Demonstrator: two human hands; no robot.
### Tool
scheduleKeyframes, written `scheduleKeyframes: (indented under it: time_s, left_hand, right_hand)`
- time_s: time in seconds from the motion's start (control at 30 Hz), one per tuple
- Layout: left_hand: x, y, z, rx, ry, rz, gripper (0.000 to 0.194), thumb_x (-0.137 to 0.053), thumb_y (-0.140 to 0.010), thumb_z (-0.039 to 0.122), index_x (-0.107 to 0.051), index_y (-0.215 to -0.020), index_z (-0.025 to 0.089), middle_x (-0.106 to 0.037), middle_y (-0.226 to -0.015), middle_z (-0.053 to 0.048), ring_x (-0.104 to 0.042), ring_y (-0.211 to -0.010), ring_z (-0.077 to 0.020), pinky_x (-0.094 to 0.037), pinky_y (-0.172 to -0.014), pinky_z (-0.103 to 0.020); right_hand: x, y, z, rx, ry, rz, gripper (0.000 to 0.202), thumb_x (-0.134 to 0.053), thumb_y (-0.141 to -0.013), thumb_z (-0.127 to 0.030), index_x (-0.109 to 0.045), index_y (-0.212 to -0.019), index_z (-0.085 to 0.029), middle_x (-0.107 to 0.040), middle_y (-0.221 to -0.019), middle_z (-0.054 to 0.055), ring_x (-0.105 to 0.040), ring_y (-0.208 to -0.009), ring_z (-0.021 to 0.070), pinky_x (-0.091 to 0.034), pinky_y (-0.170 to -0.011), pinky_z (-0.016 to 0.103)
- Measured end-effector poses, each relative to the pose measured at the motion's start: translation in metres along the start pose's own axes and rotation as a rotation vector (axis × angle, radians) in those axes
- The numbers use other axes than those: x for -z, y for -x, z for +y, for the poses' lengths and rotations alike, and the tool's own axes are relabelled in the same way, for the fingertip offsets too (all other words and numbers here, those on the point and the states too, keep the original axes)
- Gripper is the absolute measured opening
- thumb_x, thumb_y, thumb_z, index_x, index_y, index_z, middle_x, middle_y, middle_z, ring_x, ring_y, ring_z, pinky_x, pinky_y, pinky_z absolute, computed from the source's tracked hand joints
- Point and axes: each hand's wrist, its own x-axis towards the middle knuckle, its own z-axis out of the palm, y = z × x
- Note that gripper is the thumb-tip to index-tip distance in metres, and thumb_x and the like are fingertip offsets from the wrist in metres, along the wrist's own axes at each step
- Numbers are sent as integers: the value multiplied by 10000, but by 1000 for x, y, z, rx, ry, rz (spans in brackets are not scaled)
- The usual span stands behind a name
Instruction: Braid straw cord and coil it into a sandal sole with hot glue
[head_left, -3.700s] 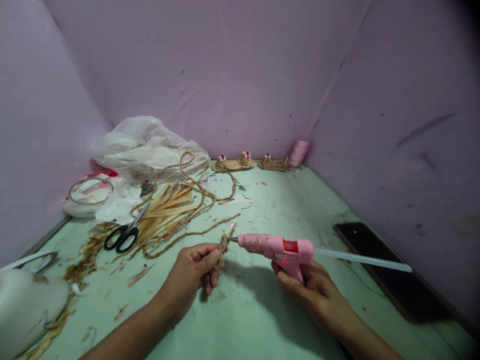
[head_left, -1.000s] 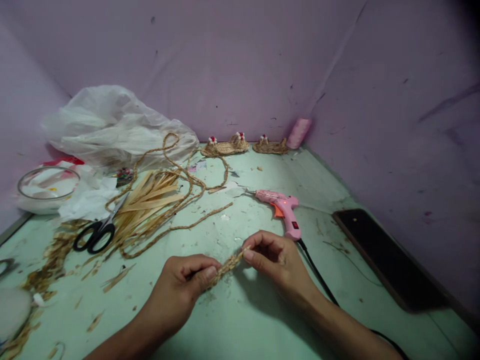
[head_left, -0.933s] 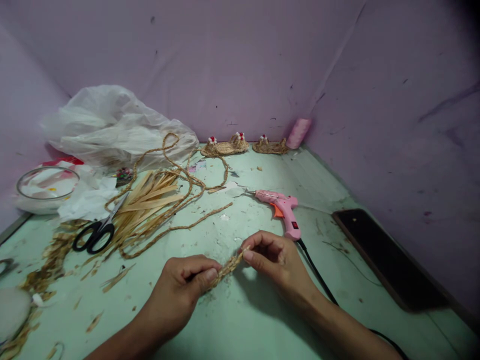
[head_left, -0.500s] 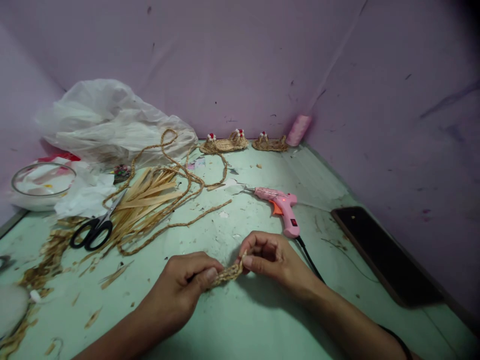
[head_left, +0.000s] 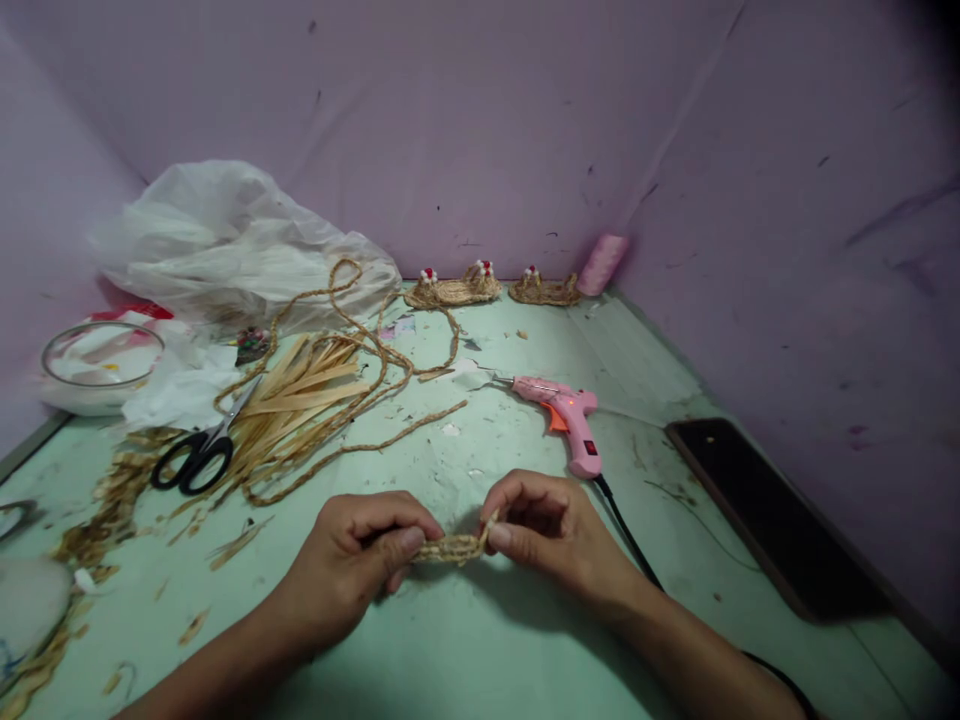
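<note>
A small woven straw piece is stretched between my two hands, low in the middle of the head view. My left hand pinches its left end between thumb and fingers. At its right end, my right hand has thumb and forefinger closed on a raised strand of it. The ends of the piece are hidden by the fingers. Beyond my right hand lies a pink glue gun with an orange trigger and a small lit light. Braided straw cord curls across the table beyond my left hand.
Black-handled scissors rest by loose straw strips. A plastic bag and a round bowl are at the left. Two small straw slippers and a pink spool stand by the wall; a dark phone lies right.
The straw piece has turned from slanted to nearly level, as my left hand shifted slightly left and up. My right hand keeps its pinch. The whole view has shifted a little.
</note>
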Motion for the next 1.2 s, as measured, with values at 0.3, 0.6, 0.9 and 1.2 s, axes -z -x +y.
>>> scheduleKeyframes:
  time_s: [0.3,0.6,0.9,1.2]
  left_hand:
    - [6,1,0,-210,-217,-116,213,-512,-824,204,-695,-730,150,-613,-658,-23,-477,-496,-66,-378,-492,-183]
    - [-7,-2,4,48,-145,163,246,-521,-764,312,-674,-738,121,-440,-439,47,-385,-390,-71,-314,-396,-185]
    - [-14,-4,1,105,-107,245,259,-527,-723,350,-663,-728,130,-438,-411,51,-381,-382,-78,-309,-393,-199]
    - [-18,-2,5,158,-63,228,232,-535,-712,348,-639,-717,141,-432,-395,60,-368,-376,-73,-298,-391,-198]
  right_hand:
    - [-2,-4,0,-126,-37,-66,507,-808,-524,-160,-596,-982,-201,-611,-654,-62,-535,-545,62,-429,-547,193]
    - [-7,0,8,444,551,249,69,-631,-759,-148,-696,-737,-151,-669,-636,31,-590,-550,113,-459,-503,222]
    - [-5,1,16,646,742,123,180,-649,-761,-132,-659,-935,-84,-667,-694,81,-600,-568,131,-495,-529,234]
    - [-4,3,16,660,1023,35,71,-557,-825,-154,-596,-881,-135,-615,-689,52,-542,-578,140,-428,-518,238]
